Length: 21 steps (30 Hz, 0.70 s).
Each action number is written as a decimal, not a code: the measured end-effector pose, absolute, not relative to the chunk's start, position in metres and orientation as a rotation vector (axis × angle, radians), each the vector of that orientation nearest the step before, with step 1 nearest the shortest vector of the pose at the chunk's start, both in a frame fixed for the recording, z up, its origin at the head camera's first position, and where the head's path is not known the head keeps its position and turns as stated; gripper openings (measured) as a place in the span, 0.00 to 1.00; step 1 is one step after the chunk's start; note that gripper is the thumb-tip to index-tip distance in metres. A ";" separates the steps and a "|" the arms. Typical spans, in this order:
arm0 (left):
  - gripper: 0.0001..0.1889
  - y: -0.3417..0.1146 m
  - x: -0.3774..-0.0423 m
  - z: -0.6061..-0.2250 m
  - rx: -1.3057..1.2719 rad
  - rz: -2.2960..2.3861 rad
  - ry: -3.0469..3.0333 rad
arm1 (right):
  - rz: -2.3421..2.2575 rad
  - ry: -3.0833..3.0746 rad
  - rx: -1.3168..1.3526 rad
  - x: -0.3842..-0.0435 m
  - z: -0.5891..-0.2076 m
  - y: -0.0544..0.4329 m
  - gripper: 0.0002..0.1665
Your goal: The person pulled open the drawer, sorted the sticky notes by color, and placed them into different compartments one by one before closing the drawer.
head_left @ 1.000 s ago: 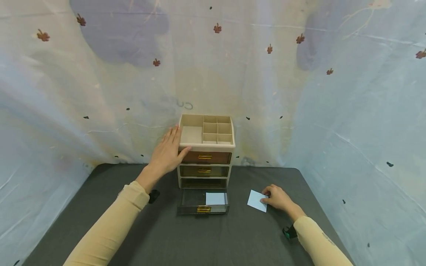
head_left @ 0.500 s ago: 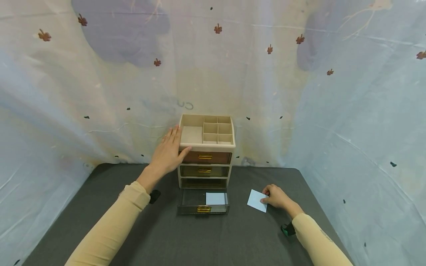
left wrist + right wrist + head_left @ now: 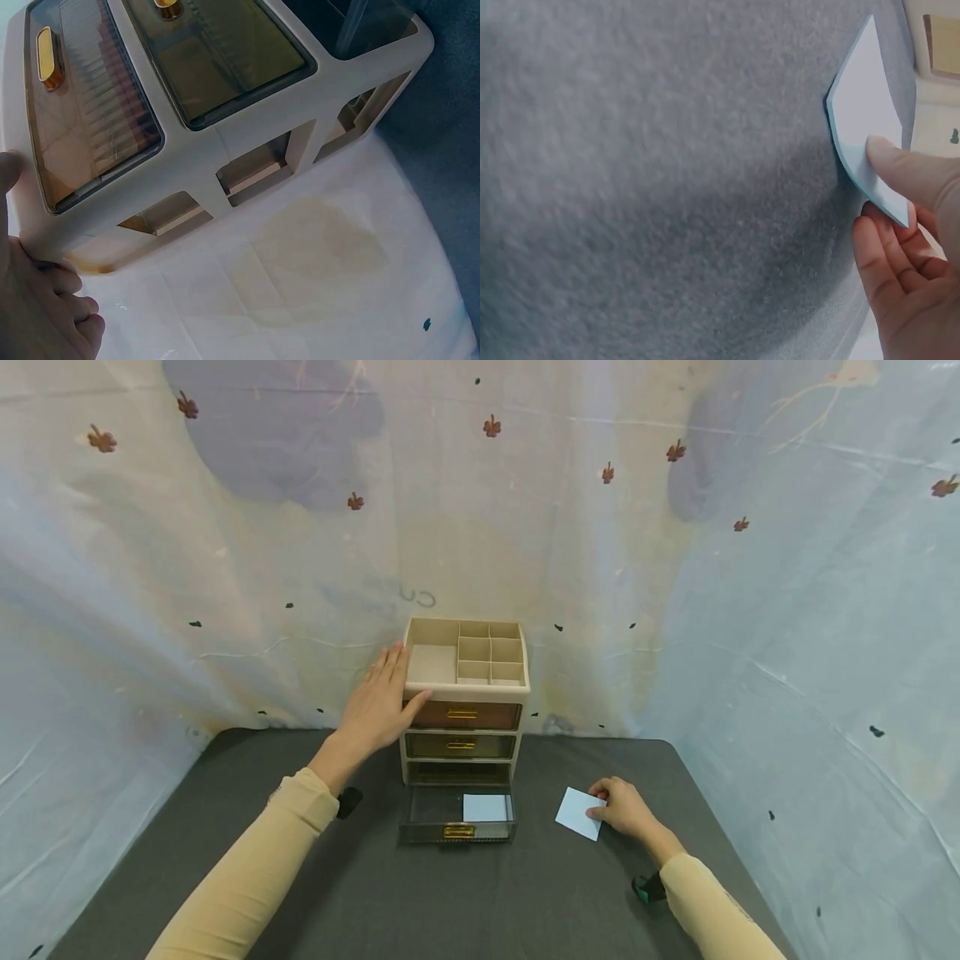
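A cream drawer organizer stands at the back of the table, its top split into one large and several small compartments. My left hand rests against its upper left side, fingers straight and thumb over the front edge. The bottom drawer, clear grey with a gold handle, is pulled out and has a pale blue square of paper in its right half. To the right, my right hand pinches a light blue pad of sticky notes between thumb and fingers; the right wrist view shows its thickness.
The dark grey cloth-covered table reaches back to a patterned curtain that hangs behind and on both sides. Two upper drawers, the brown one and the olive one, are pushed in.
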<state>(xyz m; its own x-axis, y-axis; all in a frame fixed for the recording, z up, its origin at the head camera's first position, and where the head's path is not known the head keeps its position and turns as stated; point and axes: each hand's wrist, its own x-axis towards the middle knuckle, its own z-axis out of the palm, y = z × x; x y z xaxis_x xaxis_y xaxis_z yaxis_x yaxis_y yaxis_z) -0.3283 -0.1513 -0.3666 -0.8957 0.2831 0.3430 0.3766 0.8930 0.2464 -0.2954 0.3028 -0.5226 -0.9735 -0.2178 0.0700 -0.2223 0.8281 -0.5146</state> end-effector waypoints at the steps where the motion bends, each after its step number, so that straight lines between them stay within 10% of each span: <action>1: 0.47 -0.151 -0.328 -0.367 -0.492 -0.448 -2.761 | 0.853 -2.985 0.356 -0.294 -0.523 0.303 0.15; 21: 0.46 -0.151 -0.328 -0.366 -0.494 -0.427 -2.761 | 0.989 -2.759 0.273 -0.268 -0.511 0.290 0.07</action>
<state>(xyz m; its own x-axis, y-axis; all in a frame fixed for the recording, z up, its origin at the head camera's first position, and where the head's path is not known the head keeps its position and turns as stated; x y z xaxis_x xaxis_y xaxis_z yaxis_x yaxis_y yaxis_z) -0.3278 -0.1509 -0.3658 -0.8947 0.2862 0.3430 0.3765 0.8964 0.2341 -0.2682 0.2896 -0.5108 -0.9635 -0.1058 0.2458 -0.2379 0.7595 -0.6054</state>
